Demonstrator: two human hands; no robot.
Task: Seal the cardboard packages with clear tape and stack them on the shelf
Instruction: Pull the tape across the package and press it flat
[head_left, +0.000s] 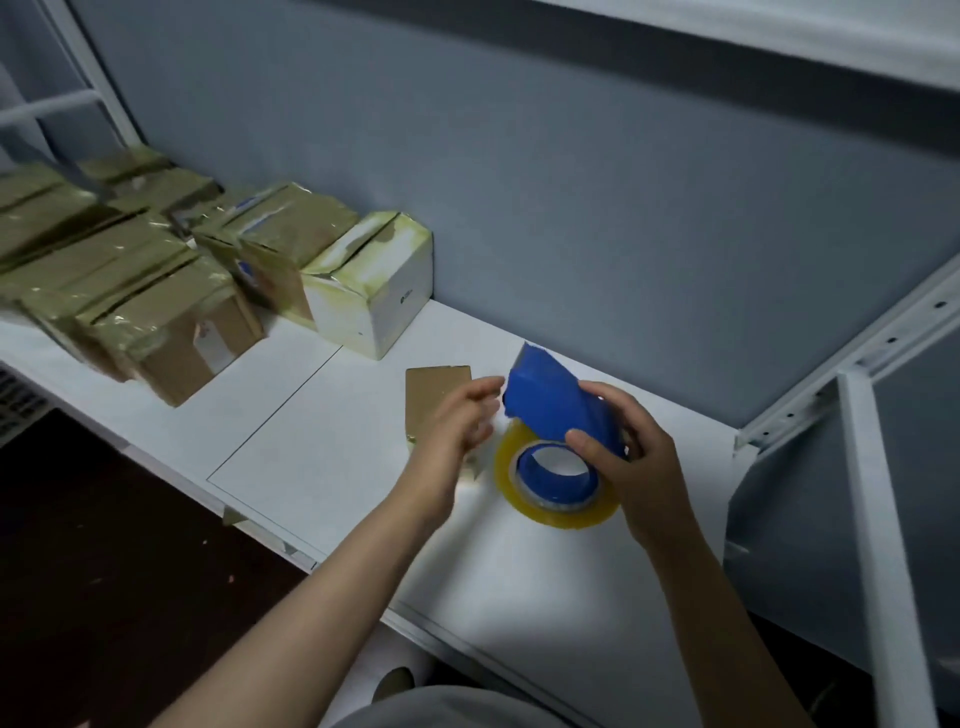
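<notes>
Right hand: my right hand (634, 457) is clenched round the blue tape dispenser (556, 405), thumb on the near side and fingers over the far side. I cannot tell whether the dispenser rests on the shelf (311, 415) or hangs just above it.
Tape: the tape roll (506, 467) sits on the dispenser's blue hub, its open core facing me.
Left hand: my left hand (460, 421) is just beside the dispenser's front lip. Its fingers are loosely curved and grip nothing I can make out. It is blurred, and a clear tape end would hardly show.
Package: 1 small cardboard package (431, 395) lies flat on the shelf, partly hidden behind my left hand.
Stacked: the sealed packages (156, 291) crowd the left end against the wall, with a white box (379, 291) nearest me.
Step in hand: I judge I am about to find the tape end at the lip.
Doing it well: pinch the end by its corner, draw it out straight while the right hand holds steady, then lay it along the seam and press from the middle outward.
Risk: slack tape may fold and stick to itself.
</notes>
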